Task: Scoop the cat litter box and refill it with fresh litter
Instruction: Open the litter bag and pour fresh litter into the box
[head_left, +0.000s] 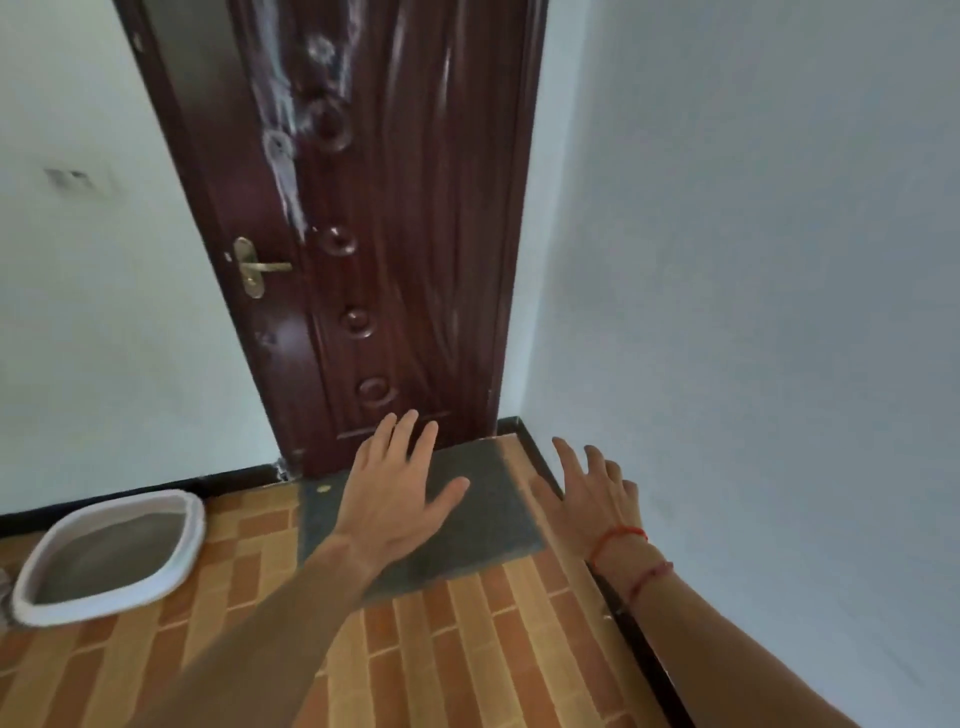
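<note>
While hands (395, 501) (592, 501) splay, litter box (195, 525) sits.

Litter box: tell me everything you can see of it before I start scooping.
The litter box is a shallow, rounded tray with a wide white rim, plastic by its look, and no lid. Grey litter lies fairly level inside; clumps cannot be made out. It sits flat on the brick-pattern floor, close to the dark baseboard, left of the door and the grey mat. Neither the left hand nor the right hand touches it.
</note>
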